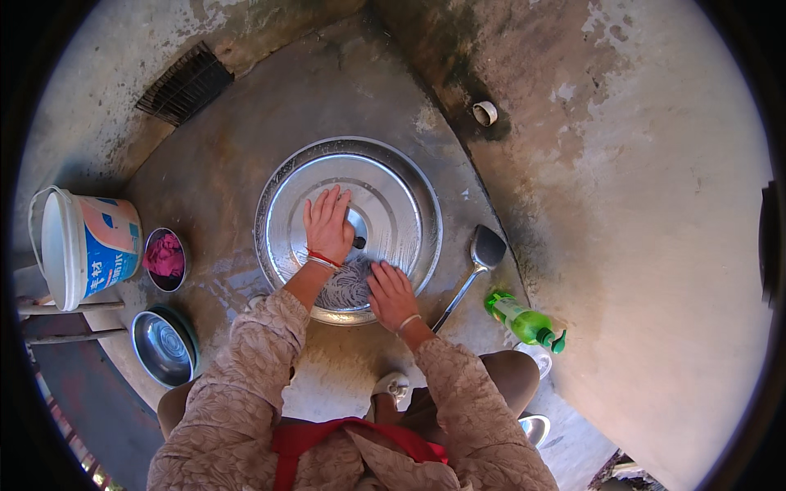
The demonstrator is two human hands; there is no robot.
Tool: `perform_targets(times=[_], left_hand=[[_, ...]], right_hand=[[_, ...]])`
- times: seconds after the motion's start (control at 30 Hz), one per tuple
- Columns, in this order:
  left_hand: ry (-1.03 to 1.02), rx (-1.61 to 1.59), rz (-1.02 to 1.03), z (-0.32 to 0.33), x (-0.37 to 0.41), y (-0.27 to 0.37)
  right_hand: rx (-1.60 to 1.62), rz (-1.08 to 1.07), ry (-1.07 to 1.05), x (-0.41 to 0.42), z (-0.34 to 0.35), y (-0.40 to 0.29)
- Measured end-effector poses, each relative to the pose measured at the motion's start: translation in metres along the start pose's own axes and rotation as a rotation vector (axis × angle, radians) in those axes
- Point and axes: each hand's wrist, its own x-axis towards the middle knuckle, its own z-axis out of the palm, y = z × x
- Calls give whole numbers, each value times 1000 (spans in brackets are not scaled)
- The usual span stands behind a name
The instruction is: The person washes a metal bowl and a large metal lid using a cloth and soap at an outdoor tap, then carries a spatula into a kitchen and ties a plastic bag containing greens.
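Note:
A round metal lid (393,202) with a small dark knob (359,242) lies within the rim of a wide metal basin (430,215) on the concrete floor. My left hand (328,227) rests on the lid beside the knob, palm down, fingers spread and pointing away. Lower on the right, my right hand (392,294) lies over the near edge of the lid with its fingertips on the metal. Between and below the hands the lid bears a whitish, swirled, wet smear. Whether anything lies under the right palm cannot be told.
At left stand a white lidded bucket (110,239), a bowl with a magenta cloth (164,255) and stacked metal bowls (161,348). A spatula (488,245) and a green pump bottle (525,322) lie at right. Walls meet beyond the basin, with a drain grate (187,83) and a pipe end (485,113).

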Motion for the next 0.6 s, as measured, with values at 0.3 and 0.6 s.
perform_targets(times=[0.3,0.6], left_hand=[[33,-105,-178,-1,-3,0],[34,-258,-425,13,-43,-19]], right_hand=[[-13,294,345,132,-43,37],[151,-128,124,131,-21,23]])
